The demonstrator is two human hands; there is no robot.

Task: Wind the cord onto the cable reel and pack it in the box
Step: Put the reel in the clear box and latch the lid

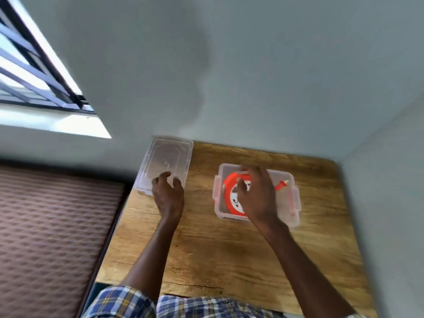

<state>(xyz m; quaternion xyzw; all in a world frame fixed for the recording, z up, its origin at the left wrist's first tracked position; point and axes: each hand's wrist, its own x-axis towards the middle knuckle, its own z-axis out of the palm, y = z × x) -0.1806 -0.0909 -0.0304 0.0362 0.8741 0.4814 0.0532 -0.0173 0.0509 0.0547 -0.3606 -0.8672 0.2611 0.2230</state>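
Observation:
An orange and white cable reel [230, 196] lies flat inside a clear plastic box [288, 213] with orange latches, on the right part of the wooden table [218, 249]. An orange plug end [281, 185] of the cord shows in the box's right half. My right hand [257, 193] is over the reel, fingers curled on its top; the grip itself is blurred. The box's clear lid [166, 160] lies at the table's far left corner. My left hand [168, 193] rests on the lid's near edge with fingers bent over it.
A grey wall runs behind the table and along its right side. A window with dark bars [34, 72] is at upper left. A brown patterned surface [52, 237] lies left of the table, below its level.

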